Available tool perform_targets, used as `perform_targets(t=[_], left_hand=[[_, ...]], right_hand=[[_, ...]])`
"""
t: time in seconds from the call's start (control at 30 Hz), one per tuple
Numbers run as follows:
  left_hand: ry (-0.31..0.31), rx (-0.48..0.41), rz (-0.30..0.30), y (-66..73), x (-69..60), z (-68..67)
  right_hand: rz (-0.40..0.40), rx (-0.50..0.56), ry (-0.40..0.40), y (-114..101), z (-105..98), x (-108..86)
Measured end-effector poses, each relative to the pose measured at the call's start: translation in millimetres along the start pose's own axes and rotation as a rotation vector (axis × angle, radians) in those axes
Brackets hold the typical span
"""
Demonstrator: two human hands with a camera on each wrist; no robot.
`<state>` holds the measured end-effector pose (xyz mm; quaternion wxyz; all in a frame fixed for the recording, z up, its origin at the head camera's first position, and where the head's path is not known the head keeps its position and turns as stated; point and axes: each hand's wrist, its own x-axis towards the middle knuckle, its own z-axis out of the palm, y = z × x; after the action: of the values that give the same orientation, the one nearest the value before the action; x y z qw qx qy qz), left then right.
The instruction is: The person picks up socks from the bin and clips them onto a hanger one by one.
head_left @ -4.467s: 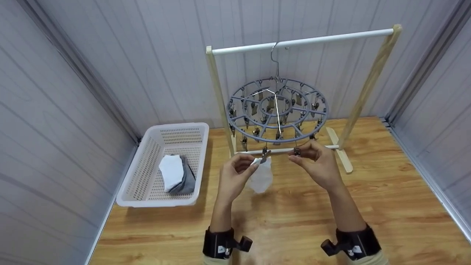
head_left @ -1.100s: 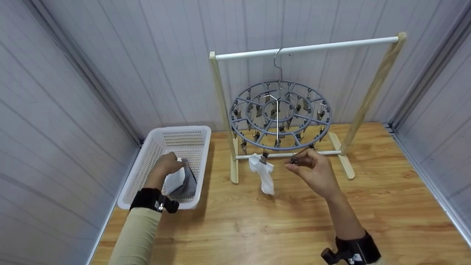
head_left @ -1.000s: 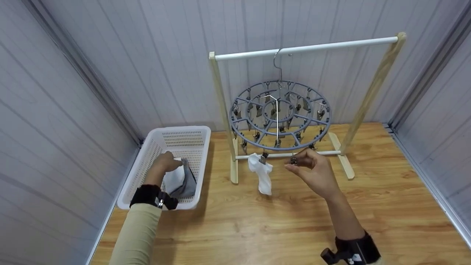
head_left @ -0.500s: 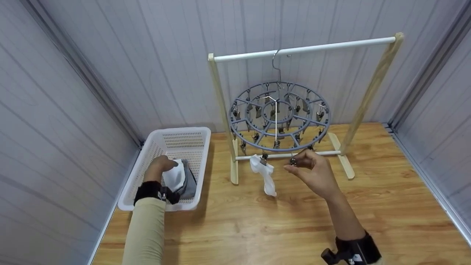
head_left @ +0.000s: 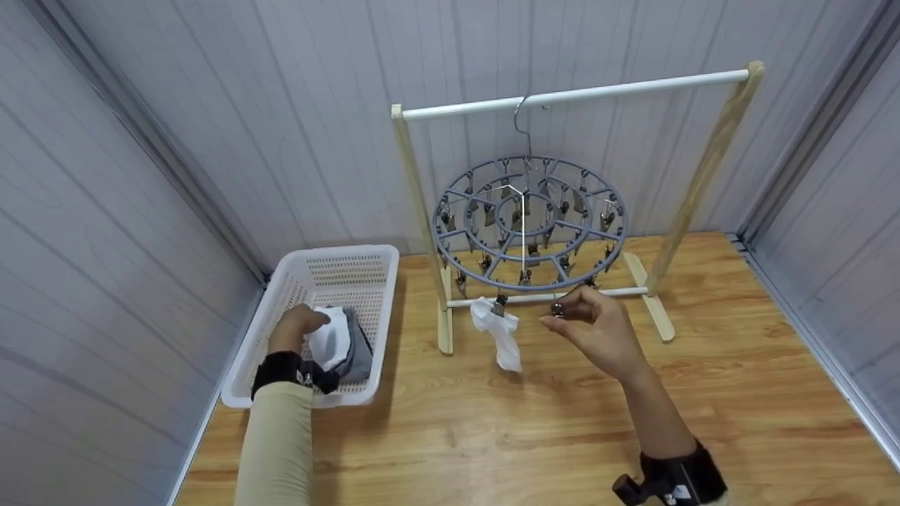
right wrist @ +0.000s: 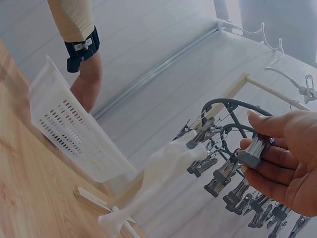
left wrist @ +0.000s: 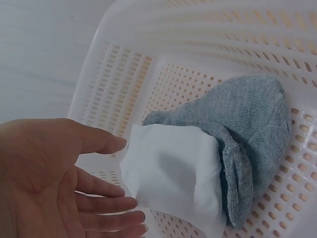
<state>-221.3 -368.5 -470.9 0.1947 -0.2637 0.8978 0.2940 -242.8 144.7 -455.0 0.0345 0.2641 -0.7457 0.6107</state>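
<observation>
Risk: could snag grey knit [left wrist: 255,114] along with white sock [left wrist: 166,166], thanks to overlap. Left hand [left wrist: 49,178]: thumb and fingers apart, holding nothing. Right hand [right wrist: 293,161]: pinching clip [right wrist: 251,154].

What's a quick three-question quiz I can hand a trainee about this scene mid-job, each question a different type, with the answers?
1. Short answer: What does the right hand pinch?

2. True or false: The left hand is gripping the gray sock.

3. Pick one: The hanging sock under the round hanger is:
A) black
B) gray
C) white

Key:
1. A metal clip.
2. False; its fingers are extended, beside the white sock in the basket.
3. C.
</observation>
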Motion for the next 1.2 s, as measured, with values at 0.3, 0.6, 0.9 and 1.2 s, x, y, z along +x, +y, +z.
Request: perform_targets(t=[0.3,0.6,0.9,1.2], left_hand=[[0.003,0.021,0.015,-5.4,-0.3,-2.9],[-0.015,-0.123,-0.036,-3.9,2.7,-5.5],[0.049,-0.305,-0.049,-12.8,13.9,0.3],[0.073,-0.531,-0.077,-19.4,17.1,5.1]], right_hand=[[0.0,0.007,0.008,-0.3,-0.5,0.2],[0.011,0.015,0.001,-0.5,-0.9,0.0],[0.004,0.019,0.006,0.5,-1.5,0.3],[0.002,0.023,0.005,1.5,-2.7,0.9]])
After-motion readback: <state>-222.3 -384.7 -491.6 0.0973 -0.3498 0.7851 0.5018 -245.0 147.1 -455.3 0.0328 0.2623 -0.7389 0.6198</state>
